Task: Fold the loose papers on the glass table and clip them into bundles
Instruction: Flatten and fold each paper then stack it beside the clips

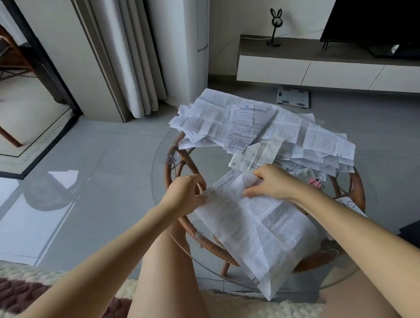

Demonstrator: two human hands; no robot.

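Note:
A large printed sheet (263,232) lies creased on the near part of the round glass table (160,167). My left hand (187,194) pinches its far left corner. My right hand (271,182) grips its far edge, which is lifted and bent over. A pile of loose printed papers (264,127) covers the far half of the table. Pink binder clips (316,182) lie just right of my right hand.
The table stands on a woven rattan frame (197,236). My bare knees are under its near edge, on a knitted cream and brown cushion (26,283). A scale (293,97), a TV bench (321,61) and a curtain (134,52) lie beyond.

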